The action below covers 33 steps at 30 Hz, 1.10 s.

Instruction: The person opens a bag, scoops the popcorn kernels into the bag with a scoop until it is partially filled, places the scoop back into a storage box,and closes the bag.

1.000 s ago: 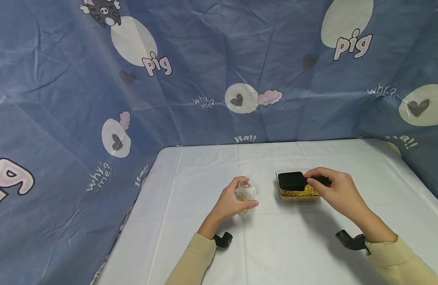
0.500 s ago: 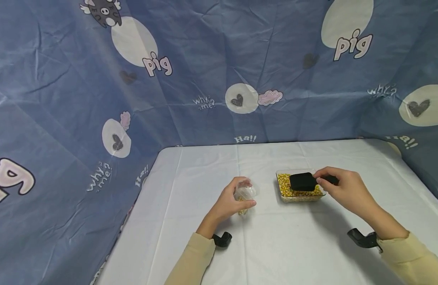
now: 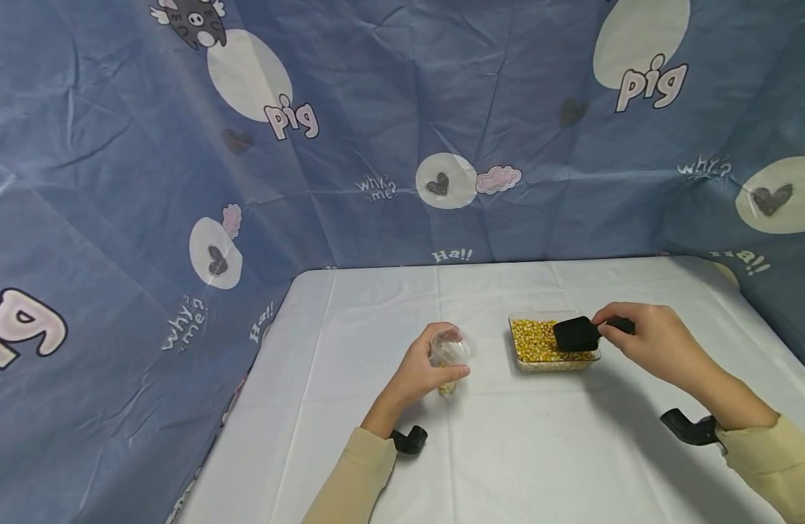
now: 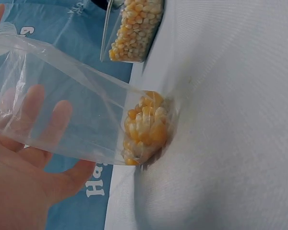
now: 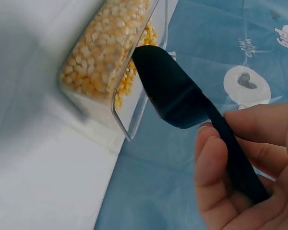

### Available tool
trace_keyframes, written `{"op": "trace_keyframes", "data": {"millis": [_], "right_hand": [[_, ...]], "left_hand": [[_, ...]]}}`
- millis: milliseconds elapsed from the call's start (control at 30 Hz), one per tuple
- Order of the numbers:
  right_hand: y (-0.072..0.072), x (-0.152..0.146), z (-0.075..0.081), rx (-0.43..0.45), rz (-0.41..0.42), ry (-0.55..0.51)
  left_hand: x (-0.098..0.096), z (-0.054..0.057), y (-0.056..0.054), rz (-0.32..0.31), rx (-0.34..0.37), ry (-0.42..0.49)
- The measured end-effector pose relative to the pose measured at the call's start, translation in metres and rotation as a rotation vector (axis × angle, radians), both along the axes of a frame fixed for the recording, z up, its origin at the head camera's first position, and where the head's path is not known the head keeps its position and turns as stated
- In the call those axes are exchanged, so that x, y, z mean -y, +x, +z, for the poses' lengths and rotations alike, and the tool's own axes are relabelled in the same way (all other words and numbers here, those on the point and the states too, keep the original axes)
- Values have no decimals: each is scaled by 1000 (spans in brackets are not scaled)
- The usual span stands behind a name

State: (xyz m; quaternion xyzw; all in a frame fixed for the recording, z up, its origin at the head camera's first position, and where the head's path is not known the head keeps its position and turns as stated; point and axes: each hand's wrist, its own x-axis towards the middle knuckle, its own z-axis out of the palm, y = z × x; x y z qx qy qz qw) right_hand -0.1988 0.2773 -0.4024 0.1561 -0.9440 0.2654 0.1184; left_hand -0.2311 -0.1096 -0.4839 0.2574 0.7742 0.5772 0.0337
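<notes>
My left hand holds a clear plastic bag upright, fingers behind it and thumb at its near side. Yellow corn kernels fill the bag's bottom, which is right at the white cloth. To the right stands a clear rectangular container with corn kernels nearly up to its rim. My right hand grips a small black scoop by its handle, fingers and thumb round it. In the head view the scoop's blade overlaps the container's right part; the right wrist view shows its tip at the rim.
A white cloth covers the table. Blue printed fabric hangs behind it and along the left side. Black mounts sit at both wrists, the left mount low over the cloth and the right mount by the sleeve.
My right hand has moved to the right with the scoop, baring the kernels in the container's left part. My left hand and the bag stay nearly in place.
</notes>
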Motion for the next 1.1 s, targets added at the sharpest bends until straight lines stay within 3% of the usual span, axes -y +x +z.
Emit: {"op": "trace_keyframes", "data": {"millis": [600,1100], "right_hand": [[-10,-1,19,-34,62,196],[-10,6,15,48,59,200]], "left_hand": [[-1,1,1,8,52,20],[0,1,1,1,55,10]]}}
